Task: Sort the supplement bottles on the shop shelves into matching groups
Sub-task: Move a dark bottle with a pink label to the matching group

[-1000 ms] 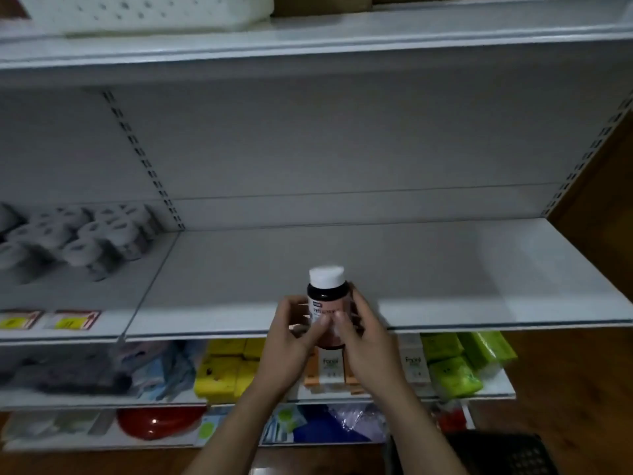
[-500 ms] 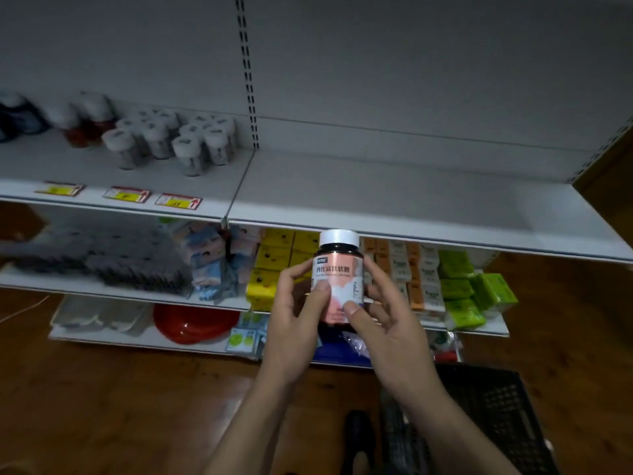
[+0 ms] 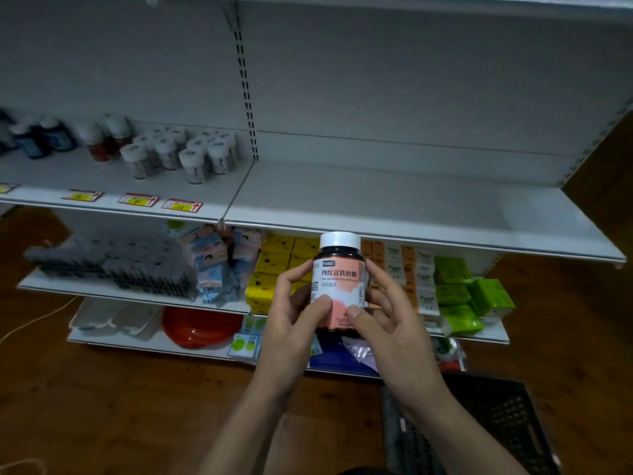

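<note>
White shop shelving, several tiers, over a brown wooden floor (image 3: 137,406).

Item held: one dark bottle (image 3: 339,282), white cap, pink-and-white label facing the camera, upright, in the air in front of the middle shelf edge and touching no shelf.
Left hand (image 3: 291,323): thumb pressed on the lower label, fingers curled round the bottle's left side.
Right hand (image 3: 394,330): thumb on the lower label beside the left thumb, fingers loosely spread behind the right side.

Middle shelf (image 3: 376,207), left bay: a cluster of white-capped jars (image 3: 185,154); further left, reddish bottles (image 3: 102,142), then blue bottles (image 3: 37,138). Yellow price tags (image 3: 137,199) along the front edge.
Lower shelf: yellow packs (image 3: 277,265) and green packs (image 3: 459,293).
Bottom shelf: red bowl (image 3: 202,325).
Floor, lower right: black plastic crate (image 3: 496,423).
</note>
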A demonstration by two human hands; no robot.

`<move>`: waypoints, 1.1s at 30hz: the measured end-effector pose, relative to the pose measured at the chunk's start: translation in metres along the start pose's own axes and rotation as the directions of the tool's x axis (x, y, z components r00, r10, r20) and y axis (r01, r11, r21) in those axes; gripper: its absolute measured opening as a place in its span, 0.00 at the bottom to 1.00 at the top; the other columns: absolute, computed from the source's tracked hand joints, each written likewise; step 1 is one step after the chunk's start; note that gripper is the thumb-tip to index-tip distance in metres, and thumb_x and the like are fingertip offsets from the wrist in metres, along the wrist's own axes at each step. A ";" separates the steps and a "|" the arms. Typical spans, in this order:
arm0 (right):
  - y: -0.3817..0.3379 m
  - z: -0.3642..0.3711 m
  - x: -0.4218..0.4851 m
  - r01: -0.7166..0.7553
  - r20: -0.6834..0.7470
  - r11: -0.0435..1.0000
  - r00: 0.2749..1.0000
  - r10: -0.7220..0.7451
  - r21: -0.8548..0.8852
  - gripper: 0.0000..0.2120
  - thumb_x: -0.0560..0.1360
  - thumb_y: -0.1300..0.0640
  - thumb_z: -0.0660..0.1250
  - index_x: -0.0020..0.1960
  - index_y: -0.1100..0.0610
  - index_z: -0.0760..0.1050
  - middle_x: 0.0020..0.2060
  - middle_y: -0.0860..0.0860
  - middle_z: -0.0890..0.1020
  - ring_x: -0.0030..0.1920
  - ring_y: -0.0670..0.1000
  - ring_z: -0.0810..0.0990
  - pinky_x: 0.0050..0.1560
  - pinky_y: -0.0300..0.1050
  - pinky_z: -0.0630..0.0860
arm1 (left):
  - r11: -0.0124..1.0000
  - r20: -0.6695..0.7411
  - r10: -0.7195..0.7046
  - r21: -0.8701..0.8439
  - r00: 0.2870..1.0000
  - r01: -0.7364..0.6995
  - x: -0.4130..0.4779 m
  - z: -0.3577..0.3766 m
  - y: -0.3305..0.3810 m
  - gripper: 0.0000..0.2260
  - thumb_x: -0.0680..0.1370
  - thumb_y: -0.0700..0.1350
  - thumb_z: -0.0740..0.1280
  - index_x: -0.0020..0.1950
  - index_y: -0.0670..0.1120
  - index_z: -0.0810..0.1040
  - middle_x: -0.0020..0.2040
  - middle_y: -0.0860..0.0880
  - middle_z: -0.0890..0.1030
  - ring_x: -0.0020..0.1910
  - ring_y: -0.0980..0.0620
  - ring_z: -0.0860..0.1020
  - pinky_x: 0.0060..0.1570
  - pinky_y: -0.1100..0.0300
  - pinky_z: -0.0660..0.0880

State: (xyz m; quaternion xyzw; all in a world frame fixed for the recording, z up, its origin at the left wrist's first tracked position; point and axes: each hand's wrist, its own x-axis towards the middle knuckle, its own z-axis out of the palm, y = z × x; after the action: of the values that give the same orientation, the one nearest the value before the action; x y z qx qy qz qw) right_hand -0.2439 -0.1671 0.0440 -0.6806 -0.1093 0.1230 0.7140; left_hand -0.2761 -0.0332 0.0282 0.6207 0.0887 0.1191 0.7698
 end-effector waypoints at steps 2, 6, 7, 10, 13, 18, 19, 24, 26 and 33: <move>-0.001 -0.018 -0.002 0.013 -0.014 1.000 1.000 -0.013 -0.006 0.27 0.76 0.64 0.66 0.63 0.36 0.67 0.57 0.45 0.80 0.55 0.43 0.82 0.53 0.43 0.81 | 1.000 0.010 -0.005 -0.007 1.000 0.005 0.000 0.019 -0.003 0.18 0.78 0.39 0.66 0.67 0.50 0.70 0.50 0.50 0.85 0.48 0.51 0.83 0.43 0.61 0.79; -0.005 -0.054 -0.003 0.068 -0.031 0.996 0.997 -0.070 -0.054 0.29 0.74 0.63 0.70 0.63 0.33 0.67 0.59 0.44 0.79 0.57 0.42 0.81 0.53 0.44 0.81 | 0.999 0.014 -0.027 -0.018 1.000 0.027 -0.001 0.056 -0.006 0.17 0.79 0.36 0.62 0.65 0.53 0.71 0.50 0.50 0.85 0.48 0.50 0.83 0.43 0.59 0.80; -0.005 -0.061 -0.002 0.085 -0.030 0.995 0.996 -0.087 -0.059 0.30 0.73 0.63 0.70 0.63 0.33 0.67 0.59 0.44 0.79 0.57 0.42 0.81 0.52 0.43 0.81 | 0.999 0.009 -0.030 -0.018 1.000 0.030 0.000 0.063 -0.007 0.17 0.78 0.39 0.64 0.64 0.54 0.72 0.51 0.50 0.85 0.49 0.48 0.83 0.44 0.57 0.81; -0.004 -0.079 0.001 0.120 -0.014 0.991 0.993 -0.121 -0.062 0.31 0.73 0.63 0.71 0.65 0.35 0.68 0.59 0.44 0.79 0.57 0.42 0.80 0.49 0.39 0.80 | 0.999 -0.023 -0.028 -0.024 0.999 0.027 0.000 0.083 -0.011 0.21 0.73 0.44 0.64 0.65 0.55 0.72 0.53 0.48 0.84 0.50 0.47 0.83 0.47 0.52 0.80; -0.001 -0.088 0.006 0.128 0.028 0.990 0.992 -0.126 -0.059 0.30 0.73 0.63 0.72 0.67 0.39 0.69 0.58 0.43 0.80 0.57 0.41 0.80 0.48 0.36 0.80 | 0.999 -0.068 -0.032 -0.028 0.997 0.031 -0.003 0.093 -0.013 0.20 0.77 0.39 0.64 0.67 0.54 0.71 0.53 0.47 0.84 0.48 0.51 0.83 0.43 0.59 0.79; 0.006 -0.082 0.017 0.104 0.127 0.994 0.987 -0.100 -0.022 0.30 0.73 0.65 0.71 0.66 0.39 0.69 0.56 0.43 0.81 0.55 0.43 0.81 0.47 0.37 0.80 | 0.999 -0.186 -0.029 -0.030 0.982 0.024 -0.006 0.089 -0.013 0.22 0.74 0.41 0.65 0.68 0.51 0.70 0.53 0.44 0.83 0.46 0.53 0.82 0.41 0.63 0.78; 0.008 -0.079 0.020 0.093 0.144 0.996 0.986 -0.090 -0.013 0.30 0.73 0.66 0.70 0.66 0.38 0.69 0.56 0.42 0.81 0.56 0.43 0.81 0.48 0.38 0.80 | 0.999 -0.209 -0.029 -0.032 0.977 0.023 -0.006 0.087 -0.013 0.21 0.75 0.40 0.65 0.68 0.51 0.70 0.53 0.44 0.83 0.47 0.53 0.82 0.42 0.62 0.78; 0.007 -0.053 0.042 0.080 0.210 0.997 0.975 -0.076 -0.012 0.31 0.73 0.66 0.69 0.67 0.37 0.69 0.56 0.39 0.80 0.56 0.41 0.80 0.51 0.42 0.81 | 1.000 -0.277 -0.027 -0.016 0.961 0.024 0.003 0.064 -0.008 0.20 0.78 0.35 0.62 0.67 0.52 0.70 0.54 0.44 0.83 0.48 0.52 0.83 0.42 0.63 0.78; 0.008 -0.036 0.051 0.075 0.245 0.997 0.967 -0.070 -0.010 0.31 0.73 0.66 0.69 0.68 0.39 0.69 0.58 0.42 0.80 0.56 0.41 0.81 0.51 0.42 0.81 | 0.999 -0.320 -0.032 -0.015 0.947 0.029 0.008 0.047 -0.004 0.20 0.79 0.35 0.62 0.67 0.53 0.70 0.53 0.44 0.83 0.47 0.53 0.83 0.42 0.65 0.78; 0.017 0.070 0.083 0.079 0.350 0.997 0.934 -0.069 -0.014 0.32 0.72 0.66 0.71 0.62 0.33 0.70 0.57 0.41 0.81 0.54 0.43 0.81 0.47 0.42 0.81 | 0.999 -0.467 -0.032 -0.052 0.883 0.009 0.024 -0.049 0.014 0.19 0.78 0.35 0.61 0.64 0.55 0.73 0.47 0.50 0.84 0.44 0.54 0.82 0.40 0.63 0.77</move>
State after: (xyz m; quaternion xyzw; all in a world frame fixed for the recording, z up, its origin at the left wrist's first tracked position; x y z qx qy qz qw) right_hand -0.1887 -0.0730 0.0298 -0.6534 -0.2614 0.2132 0.6777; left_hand -0.2681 0.0229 0.0314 0.5540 0.2756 0.2591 0.7416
